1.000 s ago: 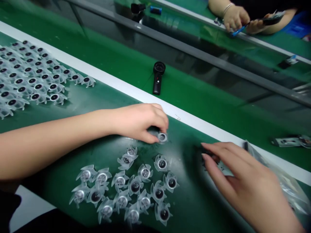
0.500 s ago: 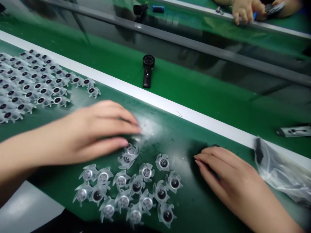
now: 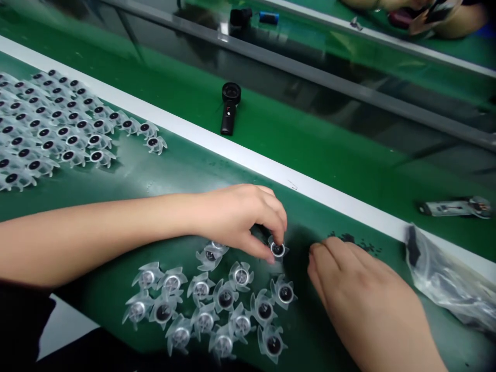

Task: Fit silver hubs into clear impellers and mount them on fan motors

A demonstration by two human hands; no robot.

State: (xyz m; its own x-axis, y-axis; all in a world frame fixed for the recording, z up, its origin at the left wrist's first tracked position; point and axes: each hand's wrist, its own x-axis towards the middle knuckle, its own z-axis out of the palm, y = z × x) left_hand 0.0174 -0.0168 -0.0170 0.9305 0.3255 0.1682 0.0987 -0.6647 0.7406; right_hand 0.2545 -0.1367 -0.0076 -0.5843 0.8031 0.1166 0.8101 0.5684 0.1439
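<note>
My left hand (image 3: 248,217) pinches a small clear fan blade (image 3: 278,250) between thumb and fingers, low over the green bench. Below it lies a loose group of similar fan blades (image 3: 203,319), some with a dark hub centre and some with a silvery one. My right hand (image 3: 364,289) rests to the right with its fingers pressed together, and whatever the fingertips hold is hidden. Just behind its knuckles are tiny black pieces (image 3: 366,245) scattered on the bench.
Many fan blades (image 3: 46,132) stand in rows at the left. Beyond a white strip (image 3: 248,161) lie a black handheld fan (image 3: 230,108) and an opened fan body (image 3: 453,207). A clear plastic bag (image 3: 445,279) sits at the right. Another person's hands (image 3: 461,20) work across the bench.
My left hand has moved right and closed on a fan blade that lay at the group's upper right. My right hand's fingers have curled in more. The view has shifted slightly.
</note>
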